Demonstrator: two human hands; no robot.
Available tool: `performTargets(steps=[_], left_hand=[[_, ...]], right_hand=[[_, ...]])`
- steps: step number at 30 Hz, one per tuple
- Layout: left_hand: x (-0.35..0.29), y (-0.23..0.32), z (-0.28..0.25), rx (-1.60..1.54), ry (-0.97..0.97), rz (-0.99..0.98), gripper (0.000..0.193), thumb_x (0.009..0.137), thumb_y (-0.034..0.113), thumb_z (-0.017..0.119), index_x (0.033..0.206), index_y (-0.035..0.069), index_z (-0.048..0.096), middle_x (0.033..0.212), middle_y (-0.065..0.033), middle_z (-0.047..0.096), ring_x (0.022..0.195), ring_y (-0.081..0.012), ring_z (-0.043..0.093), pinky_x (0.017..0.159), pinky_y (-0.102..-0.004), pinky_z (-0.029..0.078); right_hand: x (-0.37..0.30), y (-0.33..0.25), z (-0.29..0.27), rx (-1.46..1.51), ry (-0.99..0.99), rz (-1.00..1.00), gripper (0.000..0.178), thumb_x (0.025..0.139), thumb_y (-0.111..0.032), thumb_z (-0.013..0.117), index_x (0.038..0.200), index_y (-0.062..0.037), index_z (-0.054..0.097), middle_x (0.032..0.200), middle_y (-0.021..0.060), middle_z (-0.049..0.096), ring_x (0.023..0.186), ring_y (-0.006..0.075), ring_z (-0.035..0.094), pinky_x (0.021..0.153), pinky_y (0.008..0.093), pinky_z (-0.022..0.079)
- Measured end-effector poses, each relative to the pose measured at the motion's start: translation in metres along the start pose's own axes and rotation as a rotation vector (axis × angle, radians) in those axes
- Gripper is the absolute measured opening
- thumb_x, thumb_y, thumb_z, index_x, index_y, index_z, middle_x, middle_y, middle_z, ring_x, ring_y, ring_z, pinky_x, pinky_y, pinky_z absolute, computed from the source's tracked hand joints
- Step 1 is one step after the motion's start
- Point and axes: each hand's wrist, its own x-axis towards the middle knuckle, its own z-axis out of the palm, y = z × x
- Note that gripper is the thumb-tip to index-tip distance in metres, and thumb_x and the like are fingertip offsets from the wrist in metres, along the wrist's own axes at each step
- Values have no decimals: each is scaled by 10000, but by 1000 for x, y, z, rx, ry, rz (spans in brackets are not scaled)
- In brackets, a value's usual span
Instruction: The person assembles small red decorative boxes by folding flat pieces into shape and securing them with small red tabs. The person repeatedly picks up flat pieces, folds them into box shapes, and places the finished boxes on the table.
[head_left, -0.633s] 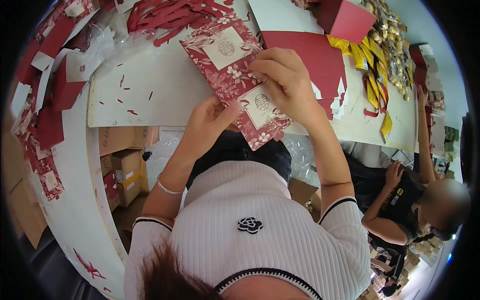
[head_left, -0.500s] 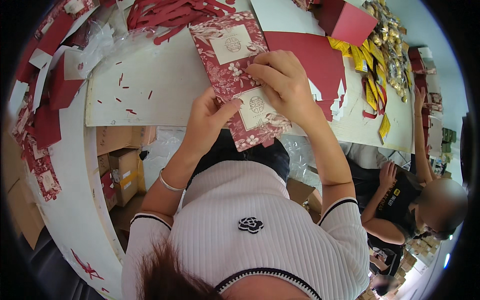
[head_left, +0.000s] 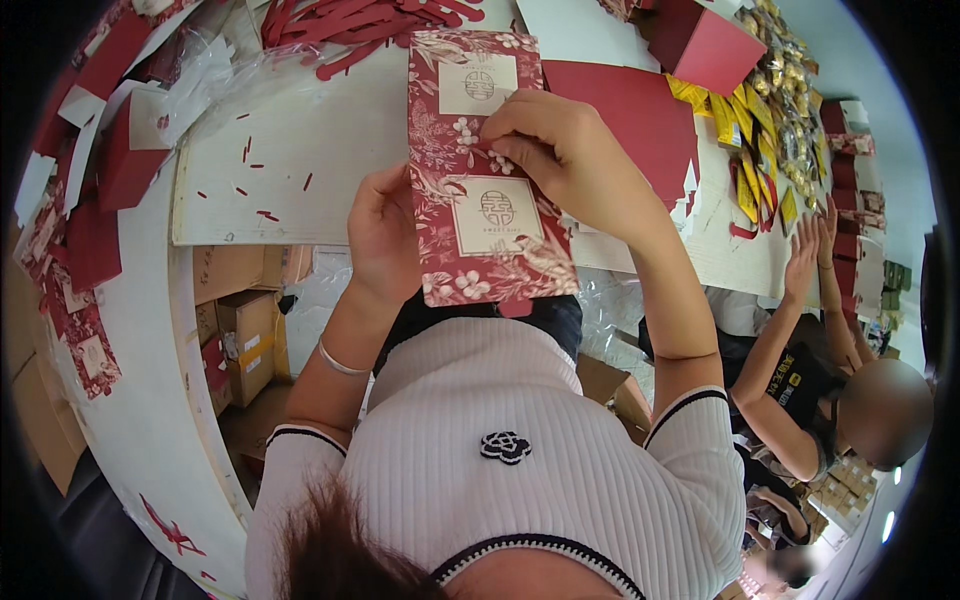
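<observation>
A long red cardboard piece with cream floral print and two pale square panels [head_left: 497,222] stands upright in front of me, over the table's near edge. My left hand [head_left: 385,225] grips it by its left edge, with the fingertips hidden behind it. My right hand [head_left: 555,145] is closed in a pinch against the printed face, between the two panels. Whatever lies between those fingertips is too small or hidden to make out. From the bottom edge of the cardboard a small plain red tab [head_left: 515,307] sticks out.
Red strips [head_left: 370,22] are heaped at the back, and red scraps dot the white table [head_left: 290,215]. Right of the cardboard lie red sheets [head_left: 630,120], a red box [head_left: 705,45], yellow packets [head_left: 745,130] and gold-wrapped pieces. Red boxes [head_left: 130,150] stand left. A co-worker [head_left: 800,390] reaches in at right.
The cardboard has turned from a slant to nearly straight up. My left hand has slid slightly left and up along its edge; my right hand stays pinched at the middle. The co-worker's hands have risen.
</observation>
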Motion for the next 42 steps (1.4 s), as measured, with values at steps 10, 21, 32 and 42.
performTargets(steps=[10,21,32,42], left_hand=[[7,-8,-1,442,213,102,211,797,18,562,993,-58,543,908,-98,620,757,-126,613,671,-257,524],[9,-10,4,671,259,170,193,849,83,490,967,-51,562,886,-92,623,727,-98,598,623,-232,508],[11,-9,0,638,270,154,170,832,53,501,953,-52,558,878,-86,621,730,-96,596,627,-228,506],[12,-11,1,669,258,163,201,799,51,571,968,-56,551,892,-90,623,745,-96,596,649,-232,504]], right_hand=[[3,-3,2,-61,11,-70,103,773,24,566,876,26,571,780,93,583,664,146,551,606,254,442],[4,1,-4,324,-89,270,97,779,12,573,871,18,602,711,17,585,632,48,497,560,208,413],[-5,-3,-1,-2,-31,-61,143,730,23,592,872,1,587,790,88,546,692,201,542,598,264,435],[-15,4,17,-236,268,-217,99,713,-19,597,808,2,580,776,110,542,719,285,538,627,349,441]])
